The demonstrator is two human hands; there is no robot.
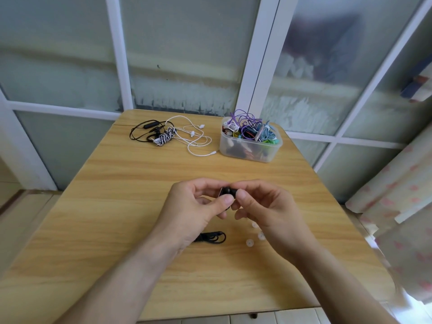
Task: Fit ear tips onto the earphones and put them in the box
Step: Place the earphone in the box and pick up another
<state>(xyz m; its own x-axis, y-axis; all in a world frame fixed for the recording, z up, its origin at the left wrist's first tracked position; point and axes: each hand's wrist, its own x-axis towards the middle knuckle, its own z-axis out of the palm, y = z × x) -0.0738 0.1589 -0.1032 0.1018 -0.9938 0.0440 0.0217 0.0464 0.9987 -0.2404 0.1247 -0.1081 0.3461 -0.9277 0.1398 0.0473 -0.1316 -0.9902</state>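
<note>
Above the middle of the wooden table (117, 206), my left hand (196, 211) and my right hand (268, 206) meet. Both pinch a small black earbud (227, 191) between thumb and fingers. Its bundled black cable (211, 237) lies on the table just under my left wrist. A few translucent white ear tips (250, 242) lie below my right hand. The clear plastic box (247, 149) at the far right is filled with tangled coloured earphones.
At the far edge lie black neckband earphones (147, 132), a black-and-white braided bundle (164, 139) and loose white earphones (196, 139). Frosted glass panels stand behind the table. A patterned curtain (402, 206) hangs at the right.
</note>
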